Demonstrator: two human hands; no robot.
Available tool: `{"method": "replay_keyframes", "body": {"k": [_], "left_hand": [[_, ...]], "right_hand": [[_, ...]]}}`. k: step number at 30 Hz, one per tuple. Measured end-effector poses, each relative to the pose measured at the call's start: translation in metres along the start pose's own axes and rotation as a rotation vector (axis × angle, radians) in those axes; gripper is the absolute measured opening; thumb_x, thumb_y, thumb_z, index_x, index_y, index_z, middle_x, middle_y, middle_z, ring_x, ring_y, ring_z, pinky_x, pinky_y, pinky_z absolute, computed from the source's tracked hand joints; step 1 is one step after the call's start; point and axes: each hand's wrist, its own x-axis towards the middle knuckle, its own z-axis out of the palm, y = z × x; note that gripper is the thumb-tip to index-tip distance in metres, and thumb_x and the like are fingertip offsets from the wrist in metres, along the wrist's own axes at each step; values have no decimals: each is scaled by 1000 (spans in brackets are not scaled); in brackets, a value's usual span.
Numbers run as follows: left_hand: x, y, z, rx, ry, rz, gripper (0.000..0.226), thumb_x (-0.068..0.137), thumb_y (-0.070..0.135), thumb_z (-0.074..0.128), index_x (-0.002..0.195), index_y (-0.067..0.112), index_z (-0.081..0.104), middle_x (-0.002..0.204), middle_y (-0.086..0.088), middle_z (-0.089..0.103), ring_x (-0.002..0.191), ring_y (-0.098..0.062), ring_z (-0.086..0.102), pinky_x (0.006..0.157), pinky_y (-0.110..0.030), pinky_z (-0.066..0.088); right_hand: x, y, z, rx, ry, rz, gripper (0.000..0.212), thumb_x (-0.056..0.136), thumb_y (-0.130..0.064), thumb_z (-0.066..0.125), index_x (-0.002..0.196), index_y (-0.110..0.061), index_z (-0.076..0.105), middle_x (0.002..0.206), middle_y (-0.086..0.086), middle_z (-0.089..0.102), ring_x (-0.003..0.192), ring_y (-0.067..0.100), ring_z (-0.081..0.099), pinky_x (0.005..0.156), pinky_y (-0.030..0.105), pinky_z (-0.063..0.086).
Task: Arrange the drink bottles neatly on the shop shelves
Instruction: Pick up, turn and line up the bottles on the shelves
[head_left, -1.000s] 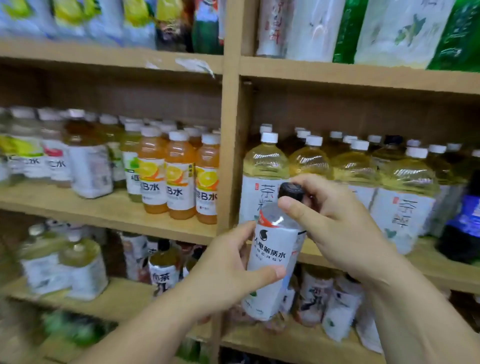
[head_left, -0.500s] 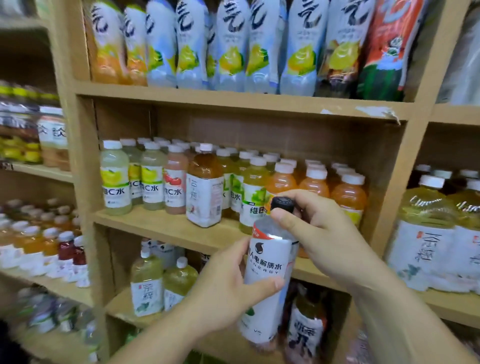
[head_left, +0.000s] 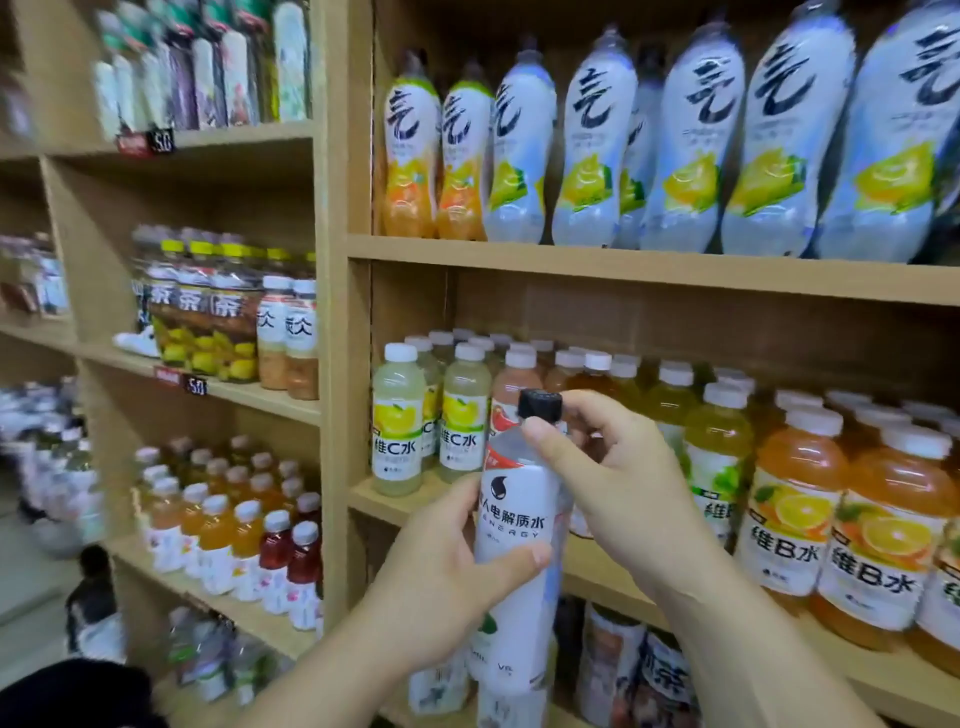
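White-labelled bottle (head_left: 511, 525) is unshelved: left hand (head_left: 441, 582) grips its body, right hand (head_left: 613, 478) pinches its neck, before the middle shelf (head_left: 387, 503) front edge. Shelved drinks (head_left: 795, 519) look mostly tidy; this one apparently awaits a slot

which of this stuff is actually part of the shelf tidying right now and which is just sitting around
In the job: white black-capped bottle; left hand gripping its body; right hand at its neck; middle shelf behind it.
Just about: tall bottles on the top shelf; price tag; small juice bottles on the left unit.
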Motion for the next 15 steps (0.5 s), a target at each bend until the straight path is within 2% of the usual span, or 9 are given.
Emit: {"method": "replay_keyframes", "body": {"k": [2, 4, 7, 9, 11, 13, 15], "left_hand": [[5, -5, -15, 12, 30, -16, 52, 76, 39, 81, 124, 35, 63, 118, 11, 74, 111, -10, 70, 97, -45, 56], [10, -10, -27, 13, 76, -27, 48, 79, 31, 82, 124, 28, 64, 116, 9, 75, 109, -11, 71, 93, -39, 57], [17, -12, -44, 4, 151, -54, 37, 88, 16, 79, 122, 25, 66, 112, 7, 77, 104, -12, 73, 85, -32, 59], [21, -10, -54, 33, 173, -52, 36, 89, 16, 78, 122, 25, 66, 110, 7, 78, 101, -11, 74, 80, -28, 59], [27, -8, -60, 55, 194, -39, 38, 87, 17, 78, 123, 25, 66, 109, 8, 78, 100, -9, 74, 78, -26, 58], [34, -5, -64, 56, 213, -27, 38, 87, 17, 78, 122, 25, 66, 108, 8, 78, 99, -10, 74, 79, -29, 59], [42, 3, -67, 54, 231, -8, 38, 87, 17, 80, 121, 25, 66, 107, 7, 78, 97, -12, 75, 81, -37, 61]], "right_hand": [[10, 5, 18, 6, -20, -3, 10, 91, -48, 68, 98, -42, 70, 79, -20, 55, 73, 6, 51, 69, 22, 40], [19, 9, 33, 27, -65, 13, 17, 83, -60, 69, 98, -51, 66, 94, -18, 61, 86, 4, 58, 75, 22, 46], [28, 15, 54, 22, -183, 54, 45, 78, -61, 73, 119, -58, 54, 118, -37, 51, 112, -17, 50, 90, 13, 42], [34, 17, 64, 53, -223, 60, 60, 81, -56, 74, 134, -57, 46, 120, -43, 46, 120, -16, 47, 99, 20, 43], [43, 18, 69, 102, -226, 46, 59, 84, -53, 74, 134, -58, 44, 126, -38, 50, 123, -11, 50, 105, 29, 47], [51, 19, 71, 120, -218, 7, 54, 86, -52, 73, 132, -58, 45, 132, -31, 54, 123, -8, 53, 104, 34, 50], [58, 16, 72, 168, -213, -32, 53, 87, -54, 71, 133, -57, 46, 130, -27, 60, 119, -4, 58, 100, 35, 54]]}}
